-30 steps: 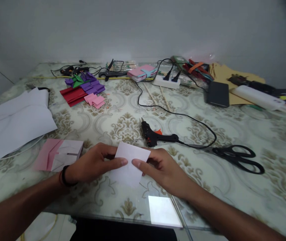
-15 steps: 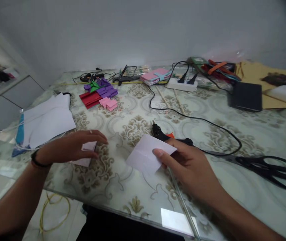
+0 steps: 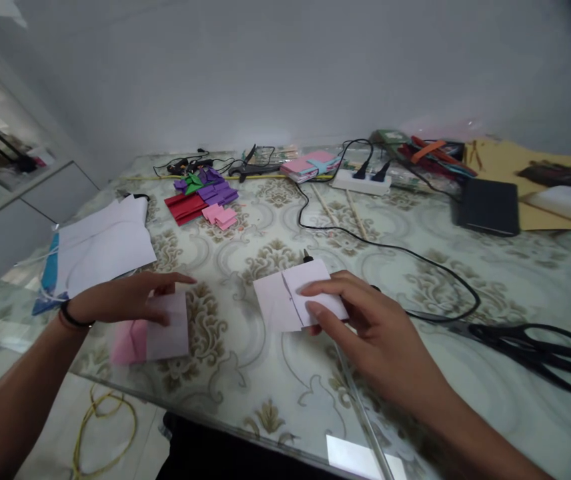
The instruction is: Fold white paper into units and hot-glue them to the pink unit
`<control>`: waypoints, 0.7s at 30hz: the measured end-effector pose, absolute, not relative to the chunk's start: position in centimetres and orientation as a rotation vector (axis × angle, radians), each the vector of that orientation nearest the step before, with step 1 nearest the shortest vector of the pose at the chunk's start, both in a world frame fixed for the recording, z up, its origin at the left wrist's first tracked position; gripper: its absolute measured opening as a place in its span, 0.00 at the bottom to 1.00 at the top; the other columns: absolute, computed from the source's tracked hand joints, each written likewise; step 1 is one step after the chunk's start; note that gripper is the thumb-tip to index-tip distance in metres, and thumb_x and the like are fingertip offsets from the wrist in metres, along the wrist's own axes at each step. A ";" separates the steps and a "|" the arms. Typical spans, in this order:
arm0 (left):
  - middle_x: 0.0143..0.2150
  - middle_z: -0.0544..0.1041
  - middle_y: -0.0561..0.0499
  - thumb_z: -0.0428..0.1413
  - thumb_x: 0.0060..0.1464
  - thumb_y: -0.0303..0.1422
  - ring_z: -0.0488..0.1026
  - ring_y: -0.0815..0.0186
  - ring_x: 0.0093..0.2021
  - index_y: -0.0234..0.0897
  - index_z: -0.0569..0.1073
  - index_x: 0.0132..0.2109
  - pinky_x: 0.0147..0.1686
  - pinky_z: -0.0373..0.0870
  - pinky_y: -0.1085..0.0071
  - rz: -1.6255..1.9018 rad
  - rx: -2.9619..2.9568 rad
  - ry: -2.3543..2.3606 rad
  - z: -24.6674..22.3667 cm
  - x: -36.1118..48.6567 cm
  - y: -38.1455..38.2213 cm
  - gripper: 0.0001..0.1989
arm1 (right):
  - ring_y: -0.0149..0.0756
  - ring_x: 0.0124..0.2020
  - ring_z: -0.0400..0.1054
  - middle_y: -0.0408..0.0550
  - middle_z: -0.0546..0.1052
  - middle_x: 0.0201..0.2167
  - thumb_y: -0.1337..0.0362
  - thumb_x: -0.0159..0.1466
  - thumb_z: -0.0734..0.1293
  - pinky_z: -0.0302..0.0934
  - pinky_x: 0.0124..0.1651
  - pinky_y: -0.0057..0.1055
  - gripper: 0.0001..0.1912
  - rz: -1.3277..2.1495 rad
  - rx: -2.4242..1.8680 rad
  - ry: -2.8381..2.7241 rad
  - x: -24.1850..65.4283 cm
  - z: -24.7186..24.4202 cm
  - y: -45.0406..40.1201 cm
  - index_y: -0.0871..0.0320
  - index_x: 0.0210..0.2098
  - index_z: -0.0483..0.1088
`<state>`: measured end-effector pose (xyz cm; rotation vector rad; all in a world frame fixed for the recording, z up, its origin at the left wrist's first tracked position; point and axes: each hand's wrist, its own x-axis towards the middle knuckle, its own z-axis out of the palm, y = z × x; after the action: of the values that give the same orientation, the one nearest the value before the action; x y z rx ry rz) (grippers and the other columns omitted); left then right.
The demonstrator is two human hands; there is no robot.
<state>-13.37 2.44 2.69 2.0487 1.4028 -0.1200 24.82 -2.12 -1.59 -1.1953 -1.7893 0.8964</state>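
My right hand (image 3: 365,317) pinches a folded white paper (image 3: 273,300) between thumb and fingers, above the table. A folded flap with a slit-like gap faces me. To the left, my left hand (image 3: 128,297) has its thumb on a pink-and-white folded paper (image 3: 175,333), with the index finger stretched out above; its other fingers are curled and partly hidden. Behind the right hand, only the tip of a black glue gun (image 3: 307,257) shows. Black-handled scissors (image 3: 530,340) lie to the right, and a clear rod (image 3: 365,413) lies below the hand.
White sheets (image 3: 108,247) lie at the left. Folded coloured papers (image 3: 185,208), a pink paper bundle (image 3: 310,165) and a power strip (image 3: 360,181) are farther back. A black cable (image 3: 390,247) loops across the table. A dark box (image 3: 488,207) sits at the back right.
My left hand has come down onto the pink-and-white paper, and more of that paper shows. The white paper in my right hand has turned, exposing its folded flap. The view has shifted slightly.
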 end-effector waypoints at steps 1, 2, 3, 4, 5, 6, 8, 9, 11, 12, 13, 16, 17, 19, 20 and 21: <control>0.44 0.80 0.51 0.65 0.54 0.39 0.76 0.60 0.43 0.48 0.76 0.59 0.45 0.70 0.69 -0.119 2.028 1.321 3.1 -13.2 2.4 0.25 | 0.36 0.35 0.72 0.48 0.75 0.39 0.61 0.70 0.65 0.66 0.35 0.32 0.09 0.854 -1.191 -1.813 24.8 -1.5 -2.1 0.52 0.45 0.78; 0.42 0.80 0.51 0.64 0.55 0.38 0.76 0.61 0.43 0.45 0.80 0.53 0.45 0.69 0.70 -0.107 2.011 1.236 3.5 -13.0 2.4 0.18 | 0.37 0.36 0.72 0.48 0.75 0.38 0.61 0.70 0.66 0.66 0.37 0.33 0.09 0.818 -1.185 -1.829 24.8 -1.4 -2.0 0.52 0.44 0.78; 0.40 0.79 0.51 0.64 0.56 0.37 0.75 0.62 0.41 0.42 0.81 0.46 0.44 0.69 0.71 -0.084 1.986 1.166 3.8 -12.8 2.3 0.11 | 0.37 0.36 0.71 0.47 0.76 0.38 0.62 0.69 0.66 0.65 0.39 0.34 0.09 0.798 -1.180 -1.835 24.8 -1.2 -2.0 0.51 0.44 0.79; 0.37 0.78 0.51 0.64 0.57 0.37 0.74 0.62 0.40 0.39 0.80 0.40 0.42 0.69 0.71 -0.043 1.949 1.119 4.0 -12.5 2.1 0.08 | 0.36 0.35 0.70 0.47 0.76 0.37 0.62 0.69 0.66 0.65 0.40 0.34 0.09 0.795 -1.182 -1.829 24.8 -1.1 -2.0 0.51 0.43 0.80; 0.36 0.77 0.51 0.64 0.57 0.37 0.73 0.63 0.38 0.37 0.77 0.37 0.40 0.69 0.72 0.026 1.895 1.109 3.9 -12.2 1.9 0.08 | 0.35 0.33 0.69 0.46 0.76 0.35 0.62 0.69 0.67 0.64 0.38 0.34 0.09 0.808 -1.185 -1.809 24.9 -1.0 -2.0 0.50 0.43 0.80; 0.33 0.75 0.52 0.64 0.57 0.38 0.72 0.65 0.36 0.36 0.75 0.36 0.37 0.69 0.73 0.123 1.827 1.129 3.7 -11.7 1.7 0.10 | 0.35 0.31 0.68 0.45 0.75 0.33 0.61 0.68 0.67 0.64 0.36 0.33 0.09 0.845 -1.189 -1.774 25.0 -1.0 -1.9 0.50 0.42 0.81; 0.34 0.73 0.53 0.63 0.58 0.40 0.70 0.67 0.33 0.36 0.72 0.40 0.32 0.67 0.75 0.411 1.646 1.230 2.7 -10.3 1.3 0.12 | 0.33 0.28 0.67 0.44 0.73 0.29 0.58 0.67 0.70 0.62 0.31 0.31 0.08 0.997 -1.185 -1.644 25.5 -1.1 -1.8 0.50 0.42 0.82; 0.32 0.71 0.55 0.63 0.58 0.42 0.68 0.69 0.31 0.37 0.70 0.41 0.28 0.65 0.77 0.573 1.572 1.258 1.9 -9.5 1.0 0.14 | 0.33 0.27 0.67 0.43 0.72 0.27 0.56 0.66 0.71 0.63 0.30 0.31 0.09 1.102 -1.170 -1.552 25.7 -1.2 -1.7 0.51 0.42 0.81; 0.30 0.67 0.58 0.63 0.59 0.43 0.65 0.72 0.28 0.39 0.65 0.39 0.25 0.60 0.79 0.726 1.470 1.283 0.1 -7.6 0.7 0.16 | 0.34 0.28 0.70 0.42 0.72 0.26 0.52 0.64 0.73 0.66 0.30 0.31 0.14 1.307 -1.111 -1.374 26.0 -1.7 -1.5 0.52 0.44 0.80; 0.30 0.67 0.59 0.63 0.58 0.43 0.64 0.72 0.27 0.40 0.64 0.41 0.24 0.60 0.79 0.729 1.439 1.297 -0.8 -6.7 0.5 0.17 | 0.34 0.28 0.72 0.42 0.72 0.25 0.51 0.63 0.73 0.68 0.32 0.31 0.16 1.383 -1.087 -1.324 26.0 -1.9 -1.5 0.52 0.46 0.80; 0.29 0.66 0.60 0.63 0.57 0.42 0.64 0.72 0.26 0.41 0.63 0.45 0.23 0.58 0.79 0.709 1.436 1.320 -1.7 -5.7 0.4 0.18 | 0.34 0.28 0.73 0.41 0.72 0.25 0.50 0.63 0.74 0.70 0.34 0.32 0.17 1.442 -1.076 -1.318 25.9 -2.2 -1.4 0.53 0.47 0.80; 0.25 0.62 0.62 0.61 0.58 0.39 0.61 0.71 0.24 0.41 0.63 0.51 0.22 0.53 0.78 0.752 1.462 1.495 -3.7 -3.7 0.2 0.19 | 0.35 0.29 0.76 0.39 0.71 0.23 0.53 0.65 0.71 0.71 0.36 0.32 0.17 1.589 -1.144 -1.509 24.7 -2.9 -1.7 0.56 0.48 0.79; 0.25 0.61 0.62 0.61 0.58 0.38 0.60 0.71 0.24 0.40 0.63 0.54 0.22 0.54 0.78 0.777 1.466 1.534 -4.0 -3.3 0.2 0.20 | 0.34 0.29 0.76 0.39 0.72 0.24 0.54 0.66 0.70 0.70 0.35 0.31 0.16 1.623 -1.168 -1.598 24.1 -3.1 -1.9 0.57 0.47 0.79; 0.27 0.64 0.61 0.60 0.59 0.37 0.61 0.71 0.24 0.40 0.64 0.54 0.23 0.56 0.77 0.805 1.508 1.518 -4.1 -3.0 0.3 0.20 | 0.33 0.29 0.76 0.41 0.75 0.28 0.57 0.68 0.68 0.69 0.34 0.30 0.14 1.622 -1.219 -1.716 23.1 -3.5 -2.3 0.58 0.48 0.78; 0.29 0.67 0.59 0.59 0.59 0.37 0.63 0.71 0.26 0.39 0.66 0.52 0.25 0.58 0.76 0.788 1.558 1.490 -3.9 -3.1 0.4 0.17 | 0.32 0.28 0.75 0.43 0.77 0.31 0.58 0.69 0.67 0.68 0.34 0.30 0.14 1.608 -1.233 -1.775 22.7 -3.7 -2.5 0.57 0.49 0.78; 0.32 0.69 0.57 0.59 0.59 0.37 0.65 0.70 0.28 0.39 0.68 0.48 0.26 0.60 0.75 0.745 1.634 1.469 -3.7 -3.3 0.6 0.13 | 0.32 0.28 0.74 0.44 0.78 0.34 0.60 0.69 0.66 0.68 0.34 0.30 0.14 1.564 -1.249 -1.841 22.4 -3.8 -2.7 0.57 0.50 0.78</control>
<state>-3.33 0.58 -3.66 1.6344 1.4688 0.7452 22.38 -2.65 -3.79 -1.2487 -1.8408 1.5639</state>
